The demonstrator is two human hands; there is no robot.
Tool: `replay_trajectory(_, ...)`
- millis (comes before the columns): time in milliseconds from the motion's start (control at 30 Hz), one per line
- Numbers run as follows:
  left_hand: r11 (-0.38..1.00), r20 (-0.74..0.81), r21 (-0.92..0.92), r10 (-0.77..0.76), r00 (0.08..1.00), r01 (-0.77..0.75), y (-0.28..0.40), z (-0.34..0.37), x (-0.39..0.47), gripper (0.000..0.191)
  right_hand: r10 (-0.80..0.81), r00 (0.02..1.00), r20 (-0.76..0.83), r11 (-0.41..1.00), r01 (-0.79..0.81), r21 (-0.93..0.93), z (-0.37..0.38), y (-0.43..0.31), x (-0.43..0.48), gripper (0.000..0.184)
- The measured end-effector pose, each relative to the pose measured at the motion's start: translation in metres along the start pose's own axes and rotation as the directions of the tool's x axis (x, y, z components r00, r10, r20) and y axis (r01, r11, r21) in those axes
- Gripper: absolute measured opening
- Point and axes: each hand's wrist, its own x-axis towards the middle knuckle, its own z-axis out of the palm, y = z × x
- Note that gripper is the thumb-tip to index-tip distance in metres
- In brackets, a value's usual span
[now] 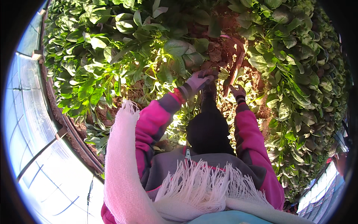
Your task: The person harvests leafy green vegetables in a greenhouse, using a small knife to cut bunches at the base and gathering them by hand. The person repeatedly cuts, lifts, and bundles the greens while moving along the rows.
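My left hand (pixel 199 80), in a light glove, is just above the toe of my dark shoe, beside broad spinach leaves (pixel 176 48). Its fingers are bent, and shadow hides whether anything lies between them. On the other side of the shoe, my right hand (pixel 238 91) has its fingers around the lower end of a long wooden handle (pixel 237 65). The handle slants up and away over reddish soil (pixel 216 53). At its far end a thin curved part (pixel 230 37), like a sickle blade, bends left and is partly lost in shade.
Dense spinach plants (pixel 291 56) grow to the right, with more plants (pixel 92 67) to the left. A dark rail (pixel 75 134) and clear plastic sheeting (pixel 36 112) bound the bed at left. My black-clad leg (pixel 208 131) and a fringed white scarf (pixel 123 156) fill the near part.
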Motion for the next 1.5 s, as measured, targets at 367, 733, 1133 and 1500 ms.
replay_trajectory(367,0.905,-0.441,-0.41,-0.301,0.845,0.109,-0.153,-0.016,0.188,0.052,-0.02,0.993,0.113,0.846,-0.043,0.531,0.021,-0.043,-0.011,0.07)
replay_trajectory(733,0.33,-0.45,0.864,0.169,0.877,0.38,0.024,-0.163,0.202,0.053,-0.15,0.98,0.13,0.356,-0.069,0.932,0.02,-0.081,-0.067,0.037)
replay_trajectory(1133,-0.525,-0.193,0.813,0.163,0.968,0.251,0.022,-0.205,0.133,0.047,-0.434,0.897,-0.083,0.792,0.424,0.439,0.086,-0.149,-0.059,0.056)
replay_trajectory(1500,-0.49,-0.387,0.789,0.071,0.919,0.37,0.058,-0.209,0.156,0.032,-0.485,0.874,-0.01,0.873,0.485,0.052,0.094,-0.198,-0.038,0.064)
